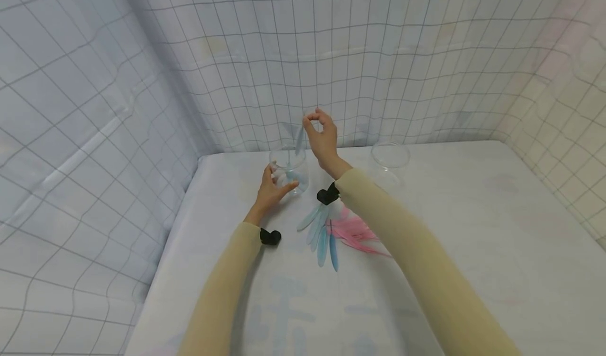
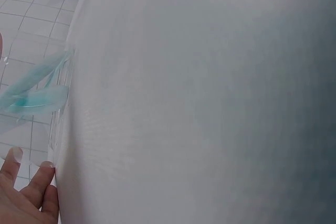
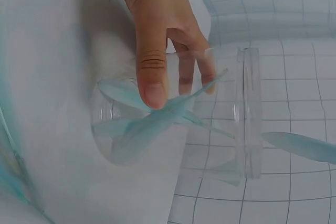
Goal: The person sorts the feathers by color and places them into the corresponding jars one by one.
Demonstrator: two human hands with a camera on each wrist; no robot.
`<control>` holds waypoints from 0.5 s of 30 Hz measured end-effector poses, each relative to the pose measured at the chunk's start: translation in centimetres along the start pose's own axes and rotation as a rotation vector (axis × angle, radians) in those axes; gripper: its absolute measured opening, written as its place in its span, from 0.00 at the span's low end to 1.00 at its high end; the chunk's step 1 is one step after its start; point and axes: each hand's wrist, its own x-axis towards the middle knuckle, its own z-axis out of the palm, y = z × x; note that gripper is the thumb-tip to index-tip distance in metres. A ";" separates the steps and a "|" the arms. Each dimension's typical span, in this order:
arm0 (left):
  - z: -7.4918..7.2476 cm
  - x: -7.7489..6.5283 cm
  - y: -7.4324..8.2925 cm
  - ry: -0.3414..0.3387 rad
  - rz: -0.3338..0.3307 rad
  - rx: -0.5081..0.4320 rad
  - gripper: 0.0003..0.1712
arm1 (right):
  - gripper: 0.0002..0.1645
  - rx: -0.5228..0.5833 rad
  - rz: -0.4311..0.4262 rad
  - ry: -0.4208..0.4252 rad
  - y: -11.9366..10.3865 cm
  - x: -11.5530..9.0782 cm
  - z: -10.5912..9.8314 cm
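A clear round jar (image 1: 304,176) stands near the back of the table, with my left hand (image 1: 271,190) gripping its side. The right wrist view shows the left thumb against the jar wall and fingers around the other side. Several pale blue feathers (image 3: 147,129) lean inside the jar. Above its mouth, my right hand (image 1: 324,138) pinches another pale blue feather (image 1: 300,141) between thumb and index finger, the feather hanging down. Its lower end (image 3: 299,145) is just outside the jar's rim in the right wrist view.
Loose blue feathers (image 1: 322,245) lie fanned on the white table (image 1: 454,272), beside a pile of pink feathers (image 1: 356,231) partly under the right forearm. A second clear jar (image 1: 391,156) stands at the back right. Grid-patterned cloth (image 1: 360,46) hangs behind and at both sides.
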 end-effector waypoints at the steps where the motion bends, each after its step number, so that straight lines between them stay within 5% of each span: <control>1: 0.0 0.0 0.0 0.001 -0.001 0.001 0.58 | 0.11 -0.005 0.000 -0.002 0.1 -0.1 0.2; 15: -0.1 -0.4 0.1 -0.012 0.010 -0.003 0.58 | 0.17 -0.120 0.097 -0.136 2.0 -1.4 -0.1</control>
